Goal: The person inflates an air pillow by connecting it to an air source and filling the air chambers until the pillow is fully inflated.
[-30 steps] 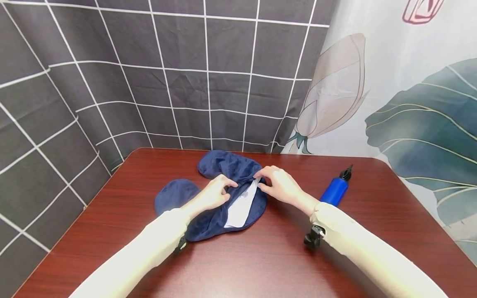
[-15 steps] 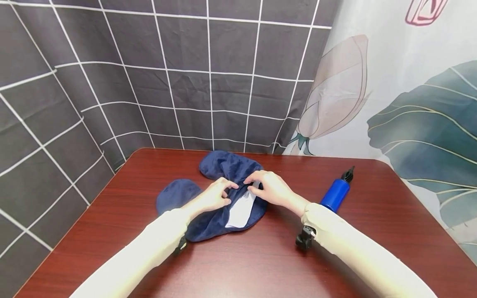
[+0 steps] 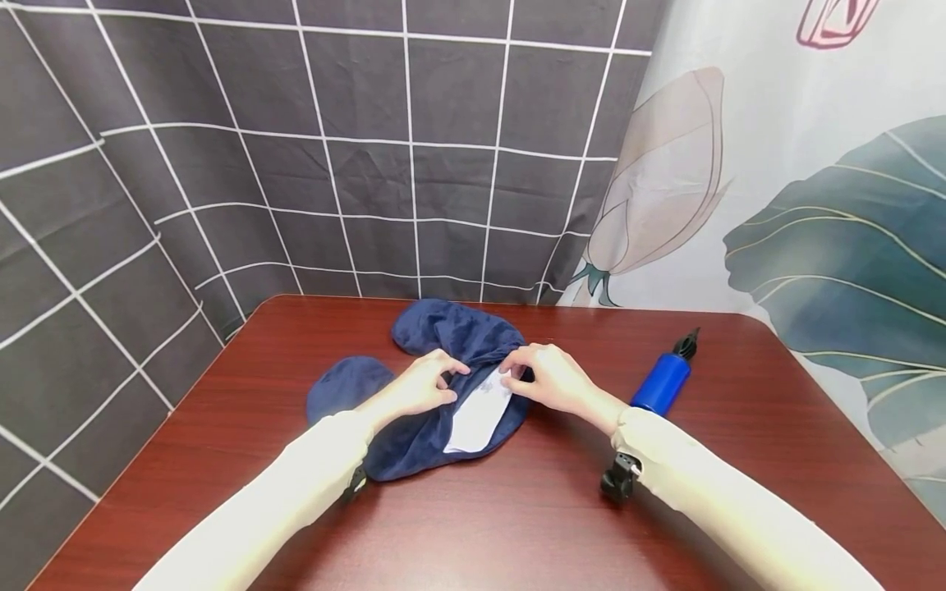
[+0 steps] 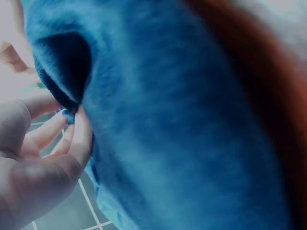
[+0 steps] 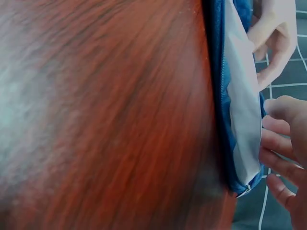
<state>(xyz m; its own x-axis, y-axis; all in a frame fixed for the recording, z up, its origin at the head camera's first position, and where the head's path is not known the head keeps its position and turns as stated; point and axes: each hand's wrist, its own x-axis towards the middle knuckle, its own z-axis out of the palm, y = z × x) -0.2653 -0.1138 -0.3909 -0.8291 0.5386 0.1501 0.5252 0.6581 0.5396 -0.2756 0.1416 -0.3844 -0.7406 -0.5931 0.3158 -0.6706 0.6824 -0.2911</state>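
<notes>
A navy plush U-shaped neck pillow [image 3: 473, 332] lies on the table, its zipped side open toward me. A white inner piece [image 3: 476, 419] with a small grey print shows through the slit. My left hand [image 3: 417, 384] rests over the middle; in the left wrist view its thumb and fingers pinch a fold of the blue plush [image 4: 182, 120]. At the far end of the slit, my right hand [image 3: 550, 379] holds the upper edge of the white piece between curled thumb and fingers. The right wrist view shows the zipper [image 5: 222, 81] running along the white piece.
A blue hand pump [image 3: 661, 383] with a black nozzle lies to the right, partly behind my right sleeve. The dark red table [image 3: 473, 525] ends at a grey checked curtain [image 3: 369, 180] behind; a floral curtain [image 3: 813, 205] hangs at the right.
My right hand moves left over the white inner piece, then back right and slightly nearer me, uncovering the print again. My left hand keeps its place on the neck pillow.
</notes>
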